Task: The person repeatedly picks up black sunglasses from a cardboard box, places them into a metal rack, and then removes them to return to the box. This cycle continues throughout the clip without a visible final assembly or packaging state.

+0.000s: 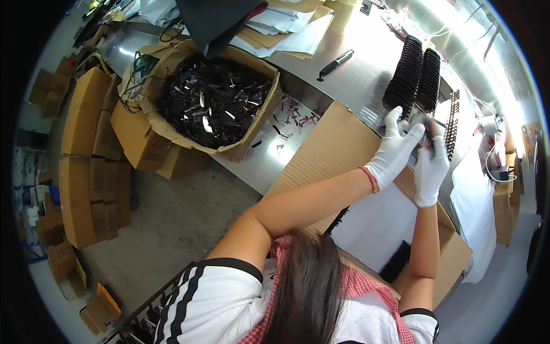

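Black stacks (403, 71), two; gloved hands (393, 151) near, two.

Counts: 2 white-gloved hands right of centre, i.e. left hand (391, 150) and right hand (432, 175). 2 rows of thin black pieces, upper right: longer row (403, 71), shorter row (429, 77); pieces packed too tight to count. 1 toothed rack (452, 129) at right. 1 marker pen (336, 65), upper right of centre. 1 worn carton (262, 121), upper left; glossy black scraps (192, 103) inside, dozens at least. 1 black sheet (217, 26), top. Pink bits (293, 110) near centre: over ten, too small for exact. 1 open box (455, 258), lower right. Stacked cartons (86, 114), far left: more than five, overlapping.
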The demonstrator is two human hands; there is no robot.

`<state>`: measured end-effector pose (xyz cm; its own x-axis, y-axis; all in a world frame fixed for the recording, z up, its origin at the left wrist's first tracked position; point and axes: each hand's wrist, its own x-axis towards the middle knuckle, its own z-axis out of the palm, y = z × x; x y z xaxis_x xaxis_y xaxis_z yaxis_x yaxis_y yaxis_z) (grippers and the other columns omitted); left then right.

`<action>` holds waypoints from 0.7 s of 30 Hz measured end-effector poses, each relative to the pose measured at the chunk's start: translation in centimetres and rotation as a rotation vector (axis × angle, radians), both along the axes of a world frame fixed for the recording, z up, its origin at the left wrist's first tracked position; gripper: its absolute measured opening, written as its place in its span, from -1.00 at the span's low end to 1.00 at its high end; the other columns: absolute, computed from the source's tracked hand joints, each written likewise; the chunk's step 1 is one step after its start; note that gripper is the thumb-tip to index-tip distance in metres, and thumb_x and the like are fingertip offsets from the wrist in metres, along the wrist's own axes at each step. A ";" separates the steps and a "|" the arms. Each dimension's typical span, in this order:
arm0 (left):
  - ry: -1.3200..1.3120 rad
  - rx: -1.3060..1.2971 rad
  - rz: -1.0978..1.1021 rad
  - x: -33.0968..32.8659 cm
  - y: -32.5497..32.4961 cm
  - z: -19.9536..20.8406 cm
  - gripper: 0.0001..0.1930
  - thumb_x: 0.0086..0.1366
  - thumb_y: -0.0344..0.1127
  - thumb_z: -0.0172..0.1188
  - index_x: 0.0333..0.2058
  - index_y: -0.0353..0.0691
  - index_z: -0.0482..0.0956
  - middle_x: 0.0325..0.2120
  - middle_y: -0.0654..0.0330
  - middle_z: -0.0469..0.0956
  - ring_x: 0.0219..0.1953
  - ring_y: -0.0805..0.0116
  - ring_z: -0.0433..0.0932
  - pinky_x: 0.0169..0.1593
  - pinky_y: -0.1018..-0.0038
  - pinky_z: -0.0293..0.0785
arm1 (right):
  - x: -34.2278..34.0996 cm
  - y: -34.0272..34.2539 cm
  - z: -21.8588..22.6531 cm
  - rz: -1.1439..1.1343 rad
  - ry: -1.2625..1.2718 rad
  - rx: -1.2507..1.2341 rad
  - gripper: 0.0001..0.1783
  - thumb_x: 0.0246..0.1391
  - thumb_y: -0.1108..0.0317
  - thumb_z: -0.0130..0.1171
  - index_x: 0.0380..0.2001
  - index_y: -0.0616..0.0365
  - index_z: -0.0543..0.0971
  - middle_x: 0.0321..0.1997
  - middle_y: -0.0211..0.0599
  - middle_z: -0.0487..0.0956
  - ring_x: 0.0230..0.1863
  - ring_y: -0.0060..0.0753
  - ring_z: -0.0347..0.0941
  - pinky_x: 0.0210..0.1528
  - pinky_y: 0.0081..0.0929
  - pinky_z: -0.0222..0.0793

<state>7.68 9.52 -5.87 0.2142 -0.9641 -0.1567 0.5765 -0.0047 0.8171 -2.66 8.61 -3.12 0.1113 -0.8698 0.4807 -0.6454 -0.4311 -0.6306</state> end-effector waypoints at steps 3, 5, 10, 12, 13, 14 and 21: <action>0.673 0.192 -0.257 0.4 0.4 1.0 -0.79 0.45 -0.07 0.09 -0.04 0.07 0.42 -0.20 0.30 0.49 -0.12 0.31 0.52 0.00 0.37 0.50 | -0.4 2.2 1.3 0.253 0.444 0.005 -0.40 0.04 0.59 0.10 0.23 0.23 0.46 0.24 -0.05 0.50 0.27 -0.15 0.43 0.31 -0.43 0.25; 0.779 0.304 -0.372 0.9 0.0 0.6 -0.86 0.41 -0.11 0.16 -0.17 0.06 0.44 -0.33 0.33 0.50 -0.23 0.34 0.54 -0.11 0.30 0.54 | -2.1 1.2 2.4 0.307 0.079 0.254 -0.38 0.08 0.51 0.07 0.27 0.24 0.40 0.26 -0.11 0.49 0.31 -0.27 0.37 0.37 -0.39 0.18; 0.184 0.115 -0.449 -0.8 -1.9 -1.0 -0.88 0.34 -0.32 0.18 -0.34 -0.17 0.43 -0.47 0.27 0.48 -0.60 0.55 0.46 -0.54 0.55 0.44 | -5.4 -8.1 0.1 -0.065 -0.189 0.325 -0.35 0.25 0.45 0.06 0.38 0.33 0.18 0.36 -0.08 0.37 0.31 -0.27 0.35 0.34 -0.40 0.25; -0.542 -0.181 -0.245 -2.1 -2.6 -1.7 -0.84 0.33 -0.29 0.14 -0.25 -0.27 0.49 -0.35 0.03 0.55 -0.42 0.20 0.57 -0.26 0.33 0.55 | -5.3 -11.3 -2.4 0.017 -0.222 0.284 -0.24 0.17 0.50 0.16 0.40 0.36 0.12 0.32 -0.02 0.37 0.24 -0.33 0.38 0.28 -0.49 0.29; -0.793 -0.247 -0.156 -2.5 -2.9 -2.0 -0.80 0.32 -0.28 0.12 -0.21 -0.30 0.51 -0.28 -0.08 0.56 -0.33 0.06 0.60 -0.15 0.26 0.57 | -5.4 -12.6 -3.3 0.080 -0.361 0.357 -0.20 0.14 0.49 0.21 0.39 0.36 0.12 0.29 -0.03 0.39 0.19 -0.36 0.41 0.24 -0.53 0.32; -0.863 -0.106 -0.227 -3.1 -3.0 -2.2 -0.74 0.31 -0.26 0.08 -0.17 -0.34 0.53 -0.17 -0.20 0.51 -0.14 -0.15 0.57 0.04 0.18 0.50 | -5.5 -13.5 -4.1 0.068 -0.343 0.367 -0.19 0.11 0.48 0.25 0.38 0.37 0.14 0.24 -0.05 0.42 0.15 -0.38 0.43 0.20 -0.54 0.33; -1.218 -0.265 -0.318 -2.7 -4.0 -3.5 -0.82 0.15 -0.42 0.10 -0.29 -0.32 0.59 -0.18 -0.15 0.51 -0.12 -0.14 0.57 0.02 0.10 0.51 | -5.3 -17.3 -4.0 0.166 -0.125 0.427 -0.29 -0.06 0.44 0.40 0.20 0.33 0.43 -0.04 -0.30 0.61 -0.08 -0.54 0.49 0.04 -0.54 0.41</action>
